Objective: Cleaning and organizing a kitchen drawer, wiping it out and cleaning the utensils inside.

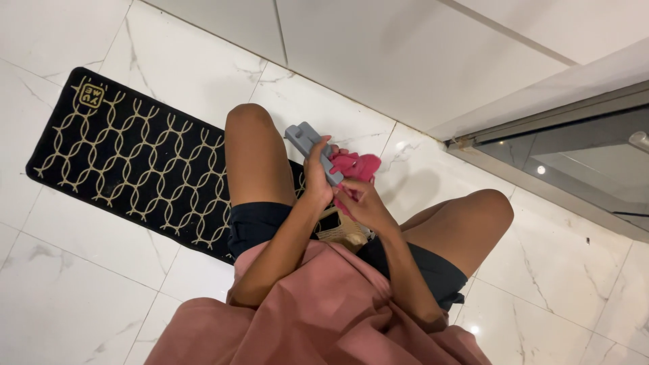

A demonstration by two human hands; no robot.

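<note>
I am crouched on a marble floor, knees apart. My left hand [316, 181] grips a grey plastic tool [309, 146] with a flat angled head that points up and left. Right beside it, my right hand [362, 205] holds a crumpled pink cloth [356, 166] against the grey tool's shaft. Both hands are together between my knees. Below them a tan and black object [339, 230] lies partly hidden under my wrists.
A black mat [128, 159] with a gold lattice pattern lies on the white marble floor [74, 270] at left, under my left leg. A glass door with a metal frame [554, 169] stands at right. White panels [405, 47] run along the top.
</note>
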